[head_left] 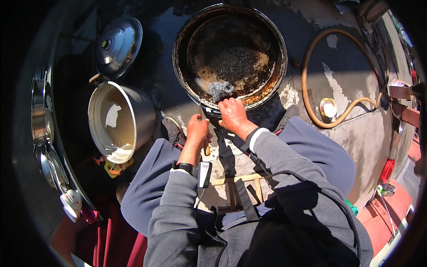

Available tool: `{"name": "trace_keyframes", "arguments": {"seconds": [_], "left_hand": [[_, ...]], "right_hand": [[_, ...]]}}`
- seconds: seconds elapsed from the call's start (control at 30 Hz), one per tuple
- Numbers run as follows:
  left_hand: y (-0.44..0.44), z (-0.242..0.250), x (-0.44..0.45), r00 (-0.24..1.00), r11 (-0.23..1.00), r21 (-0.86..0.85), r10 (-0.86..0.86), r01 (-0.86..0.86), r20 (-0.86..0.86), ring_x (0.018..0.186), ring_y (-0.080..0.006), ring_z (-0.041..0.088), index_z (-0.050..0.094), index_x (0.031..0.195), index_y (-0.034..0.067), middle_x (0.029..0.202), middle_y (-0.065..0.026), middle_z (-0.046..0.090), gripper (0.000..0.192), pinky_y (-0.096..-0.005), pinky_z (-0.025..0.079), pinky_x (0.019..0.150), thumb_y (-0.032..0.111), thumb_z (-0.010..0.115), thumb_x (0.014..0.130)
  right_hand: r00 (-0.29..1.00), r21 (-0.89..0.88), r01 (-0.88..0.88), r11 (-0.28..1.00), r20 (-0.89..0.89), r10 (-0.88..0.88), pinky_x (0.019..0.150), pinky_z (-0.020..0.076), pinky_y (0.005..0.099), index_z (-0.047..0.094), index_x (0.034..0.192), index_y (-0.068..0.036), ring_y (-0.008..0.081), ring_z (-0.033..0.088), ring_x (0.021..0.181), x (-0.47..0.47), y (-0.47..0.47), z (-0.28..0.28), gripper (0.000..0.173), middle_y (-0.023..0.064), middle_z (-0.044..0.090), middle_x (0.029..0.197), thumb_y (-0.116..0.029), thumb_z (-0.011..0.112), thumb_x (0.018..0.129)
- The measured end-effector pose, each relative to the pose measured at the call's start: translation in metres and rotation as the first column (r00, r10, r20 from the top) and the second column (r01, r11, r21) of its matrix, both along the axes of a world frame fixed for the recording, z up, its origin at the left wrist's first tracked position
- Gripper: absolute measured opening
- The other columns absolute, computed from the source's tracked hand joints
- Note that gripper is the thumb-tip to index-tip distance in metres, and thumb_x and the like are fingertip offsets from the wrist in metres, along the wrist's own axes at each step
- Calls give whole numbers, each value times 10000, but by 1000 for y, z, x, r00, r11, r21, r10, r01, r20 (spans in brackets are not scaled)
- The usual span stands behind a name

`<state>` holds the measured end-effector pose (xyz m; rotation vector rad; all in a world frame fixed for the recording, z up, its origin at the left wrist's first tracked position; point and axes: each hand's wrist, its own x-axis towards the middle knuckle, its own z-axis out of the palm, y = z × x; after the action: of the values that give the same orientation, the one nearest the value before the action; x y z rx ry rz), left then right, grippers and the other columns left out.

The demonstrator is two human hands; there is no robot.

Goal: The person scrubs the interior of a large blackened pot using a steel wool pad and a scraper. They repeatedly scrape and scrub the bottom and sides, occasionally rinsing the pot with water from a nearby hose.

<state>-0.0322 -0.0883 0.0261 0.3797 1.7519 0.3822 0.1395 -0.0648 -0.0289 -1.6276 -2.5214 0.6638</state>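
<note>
A large round pan [233,50] with a blackened, rust-stained inside lies on the ground before me. A clump of steel wool [220,89] rests in it near the close edge. My right hand [232,113] lies over the near rim with its fingers bent. Whether it grips the rim or only touches it, I cannot tell. Just left of it, my left hand [197,131] is closed around a knife [207,150] with a wooden handle. The narrow blade points up towards the rim, and the handle's end shows below the fist.
On the left, a deep metal pot [145,113] holds cloudy water, with a domed metal lid [120,46] behind it. Bowls [71,204] and other metal cookware stand further left. A brown hose [304,76] loops on the right around a small tin [328,107].
</note>
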Motion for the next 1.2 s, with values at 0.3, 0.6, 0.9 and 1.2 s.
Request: {"name": "trace_keyframes", "arguments": {"seconds": [0.3, 0.6, 0.9, 1.2], "left_hand": [[-29, 30, 23, 949, 965, -24, 260, -260, 177, 443, -250, 536, 424, 1038, 9, 696, -170, 588, 125, -414, 448, 365, -22, 426, 917], [-27, 32, 22, 926, 955, -96, 296, -280, 234, 474, -211, 523, 472, 1021, 40, 681, -108, 590, 46, -409, 493, 447, 80, 494, 1014], [-25, 20, 24, 938, 954, -139, 290, -267, 191, 452, -216, 505, 477, 1018, 30, 662, -94, 569, 88, -422, 472, 421, 114, 504, 1020], [-11, 29, 21, 938, 958, -103, 285, -269, 195, 403, -223, 489, 468, 1055, 41, 624, -99, 552, 79, -406, 433, 376, 90, 507, 1007]], "right_hand": [[1000, 9, 5, 1000, -12, -5, 934, 459, 455, 641, 1024, -107, 298, 600, 1051, -1, 0, -3, 536, 79, 634, 1019, -330, 904, 613], [1000, 37, 10, 999, -5, -9, 936, 452, 454, 634, 1032, -94, 305, 592, 1041, -1, -1, -3, 531, 92, 628, 1017, -315, 892, 623], [1000, 18, -5, 1000, 0, 5, 942, 455, 451, 629, 1027, -85, 305, 593, 1039, -1, -2, -5, 548, 94, 628, 1018, -330, 897, 617], [1000, 33, -7, 999, -18, 7, 934, 455, 450, 625, 1038, -85, 307, 592, 1032, -1, -2, -5, 565, 98, 626, 1012, -324, 894, 603]]}}
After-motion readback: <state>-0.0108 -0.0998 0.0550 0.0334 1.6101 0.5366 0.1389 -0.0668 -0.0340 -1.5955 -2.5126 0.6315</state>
